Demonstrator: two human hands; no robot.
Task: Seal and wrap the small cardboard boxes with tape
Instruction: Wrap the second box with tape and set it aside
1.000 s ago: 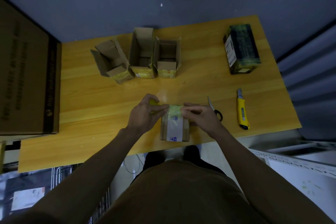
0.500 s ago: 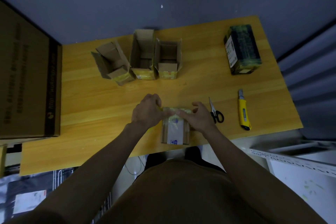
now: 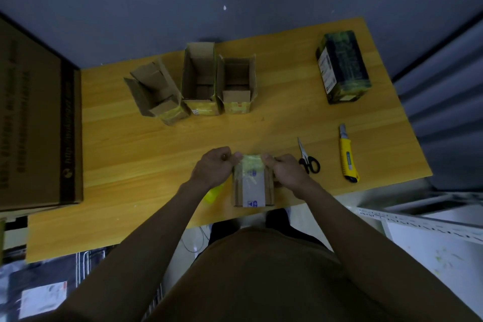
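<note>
A small closed cardboard box (image 3: 253,191) with a white label lies at the near edge of the wooden table (image 3: 130,154). Yellowish clear tape (image 3: 252,165) crosses its far end. My left hand (image 3: 214,167) grips the box's far left corner, thumb on the tape. My right hand (image 3: 286,170) holds the far right corner, thumb also pressing the tape. A yellow tape roll (image 3: 213,193) peeks out under my left wrist. Three open small boxes stand at the back: a tilted one (image 3: 156,94), a tall one (image 3: 200,81), a short one (image 3: 237,86).
Black-handled scissors (image 3: 307,159) lie just right of my right hand. A yellow utility knife (image 3: 347,154) lies further right. A dark tape-wrapped box (image 3: 342,65) sits at the back right. A large cardboard carton (image 3: 36,117) fills the table's left end.
Both hands have slid along the tape at the box's far end, to its two corners. The box has stayed in place.
</note>
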